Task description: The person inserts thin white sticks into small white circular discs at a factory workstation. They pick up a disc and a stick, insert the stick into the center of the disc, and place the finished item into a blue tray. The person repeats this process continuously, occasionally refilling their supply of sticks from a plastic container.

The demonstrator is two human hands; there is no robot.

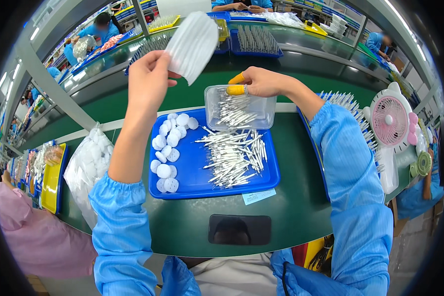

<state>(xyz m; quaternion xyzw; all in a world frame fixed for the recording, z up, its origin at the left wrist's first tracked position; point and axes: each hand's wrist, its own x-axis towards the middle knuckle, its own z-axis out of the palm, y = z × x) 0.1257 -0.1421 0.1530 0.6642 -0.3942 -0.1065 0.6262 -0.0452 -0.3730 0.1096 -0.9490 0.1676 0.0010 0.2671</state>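
Note:
My left hand (152,74) is raised at the upper left, pinching a flat, translucent white piece (195,44) with rounded corners that looks like a box lid. My right hand (256,83), with yellow finger cots on, grips the far rim of a clear plastic box (266,106). Thin white sticks with narrow tips lie inside that box. It is tilted over the far edge of a blue tray (197,190), its near side above a loose heap of the same white sticks (237,158). Along the tray's left side lie several small white discs (172,140).
A dark phone (239,229) lies in front of the tray, near a pale blue paper slip (259,196). A bag of white pieces (91,158) stands at left. At right are another tray of upright sticks (348,106) and a pink-and-white fan (388,118). Co-workers sit beyond.

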